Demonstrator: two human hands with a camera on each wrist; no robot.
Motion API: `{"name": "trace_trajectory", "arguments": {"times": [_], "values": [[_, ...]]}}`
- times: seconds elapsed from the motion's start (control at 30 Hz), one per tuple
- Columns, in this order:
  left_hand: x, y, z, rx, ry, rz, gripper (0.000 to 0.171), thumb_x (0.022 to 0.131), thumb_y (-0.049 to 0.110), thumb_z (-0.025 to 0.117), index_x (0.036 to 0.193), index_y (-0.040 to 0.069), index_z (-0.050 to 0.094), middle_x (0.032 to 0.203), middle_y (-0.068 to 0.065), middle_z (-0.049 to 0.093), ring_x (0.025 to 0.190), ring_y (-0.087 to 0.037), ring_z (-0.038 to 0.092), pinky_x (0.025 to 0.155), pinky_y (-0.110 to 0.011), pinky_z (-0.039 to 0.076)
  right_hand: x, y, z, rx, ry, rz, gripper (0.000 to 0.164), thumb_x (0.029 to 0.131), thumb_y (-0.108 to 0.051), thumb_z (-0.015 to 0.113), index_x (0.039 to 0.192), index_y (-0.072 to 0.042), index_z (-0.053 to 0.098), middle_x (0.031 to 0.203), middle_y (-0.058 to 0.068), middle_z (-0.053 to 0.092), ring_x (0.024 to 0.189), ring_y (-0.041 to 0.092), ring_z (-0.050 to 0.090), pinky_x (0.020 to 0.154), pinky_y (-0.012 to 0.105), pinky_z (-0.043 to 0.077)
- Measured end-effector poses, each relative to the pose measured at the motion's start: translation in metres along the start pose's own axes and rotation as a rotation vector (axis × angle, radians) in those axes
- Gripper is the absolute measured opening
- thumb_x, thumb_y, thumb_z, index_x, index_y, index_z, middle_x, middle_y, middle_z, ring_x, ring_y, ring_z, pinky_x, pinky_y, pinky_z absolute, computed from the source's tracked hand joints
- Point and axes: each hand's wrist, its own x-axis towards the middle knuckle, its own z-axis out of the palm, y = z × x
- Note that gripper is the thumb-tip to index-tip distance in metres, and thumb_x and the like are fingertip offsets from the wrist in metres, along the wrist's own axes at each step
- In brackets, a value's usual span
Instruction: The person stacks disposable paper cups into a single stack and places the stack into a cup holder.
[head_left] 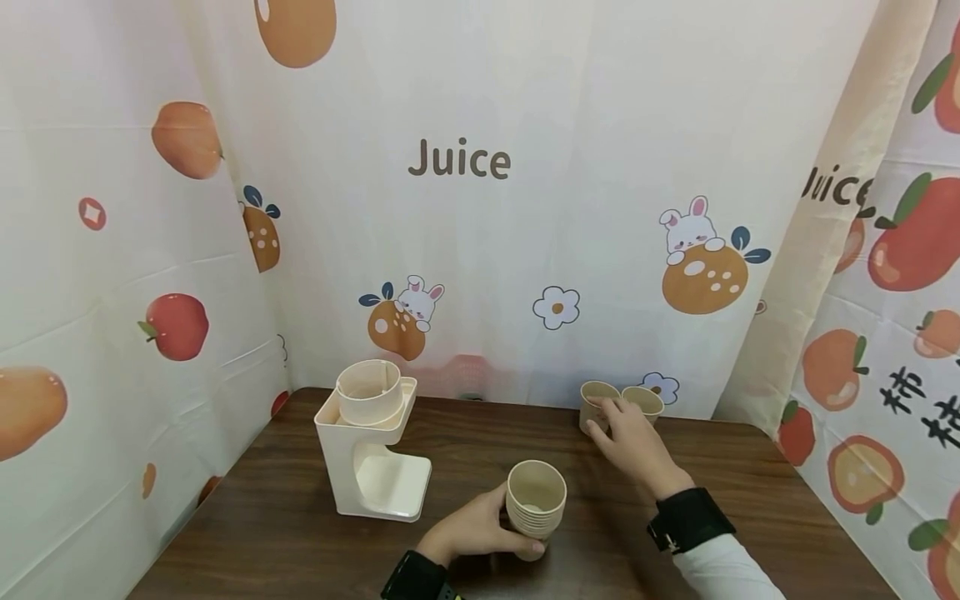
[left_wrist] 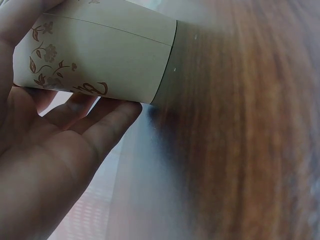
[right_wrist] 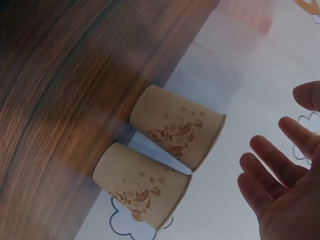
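Note:
My left hand [head_left: 480,527] grips a nested stack of beige paper cups [head_left: 536,508] low at the front middle, thumb on the near side. In the left wrist view, the lowest cup [left_wrist: 105,55] shows brown flower print, its base close against the wood. My right hand [head_left: 628,440] reaches over the back right of the table, fingers extended. Two more paper cups, a left one [right_wrist: 177,127] and a right one [right_wrist: 142,186], stand upright side by side there. In the right wrist view the fingers [right_wrist: 270,175] are apart from the cups, near their rims, holding nothing.
A white plastic stand [head_left: 341,471] with a round, open-topped holder [head_left: 369,396] and a flat foot is on the left of the dark wooden table [head_left: 600,533]. Printed curtains [head_left: 480,242] hang behind and along both sides, close to the table edges.

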Motion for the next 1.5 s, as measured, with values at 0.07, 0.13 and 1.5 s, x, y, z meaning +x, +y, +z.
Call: {"name": "trace_trajectory", "arguments": {"times": [0.07, 0.13, 1.5], "values": [[0.000, 0.000, 0.000, -0.002, -0.001, 0.001, 0.072, 0.074, 0.036, 0.077, 0.135, 0.031, 0.039, 0.121, 0.003, 0.059, 0.109, -0.007, 0.051, 0.093, -0.038, 0.042, 0.003, 0.004, 0.002, -0.007, -0.005, 0.009, 0.037, 0.089, -0.023, 0.061, 0.121, -0.003, 0.057, 0.105, 0.018, 0.060, 0.089, 0.028, 0.050, 0.073, 0.049, 0.046], [0.000, 0.001, 0.000, -0.005, -0.003, 0.001, 0.072, 0.074, 0.035, 0.077, 0.135, 0.032, 0.038, 0.121, 0.004, 0.059, 0.110, -0.007, 0.050, 0.093, -0.039, 0.042, 0.007, 0.009, 0.005, -0.010, -0.017, 0.027, 0.038, 0.090, -0.024, 0.060, 0.122, -0.003, 0.056, 0.108, 0.019, 0.059, 0.090, 0.028, 0.050, 0.074, 0.049, 0.047], [0.000, 0.002, 0.000, -0.001, -0.008, -0.015, 0.073, 0.075, 0.036, 0.077, 0.135, 0.036, 0.035, 0.125, 0.004, 0.057, 0.113, -0.007, 0.048, 0.096, -0.041, 0.040, 0.053, 0.029, 0.026, -0.221, -0.246, 0.161, 0.049, 0.092, -0.038, 0.052, 0.127, -0.005, 0.052, 0.123, 0.030, 0.050, 0.110, 0.048, 0.044, 0.090, 0.064, 0.040]]}}
